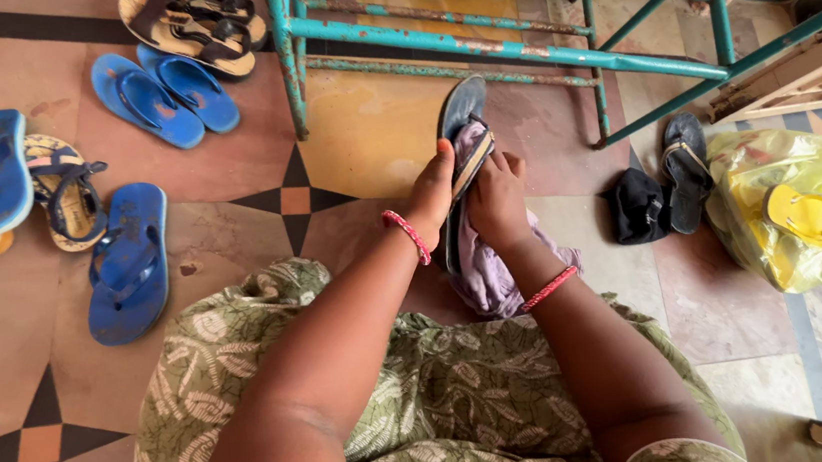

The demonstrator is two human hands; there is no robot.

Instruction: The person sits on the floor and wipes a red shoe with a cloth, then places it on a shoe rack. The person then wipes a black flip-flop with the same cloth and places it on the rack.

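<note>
My left hand (431, 194) grips a dark grey sandal (460, 114) by its edge, holding it on its side above the floor. My right hand (497, 201) presses a pale purple cloth (488, 279) against the sandal's strap and footbed. The cloth hangs down between my wrists onto my lap. Each wrist wears a red thread band. My green patterned dress (447, 398) fills the lower frame.
Several blue flip-flops (128, 263) and brown sandals (195, 26) lie on the tiled floor at left. A rusty teal metal frame (504, 46) stands ahead. At right lie a dark sandal (686, 169), a black cloth (638, 204), and a yellow plastic bag (811, 213) holding yellow footwear.
</note>
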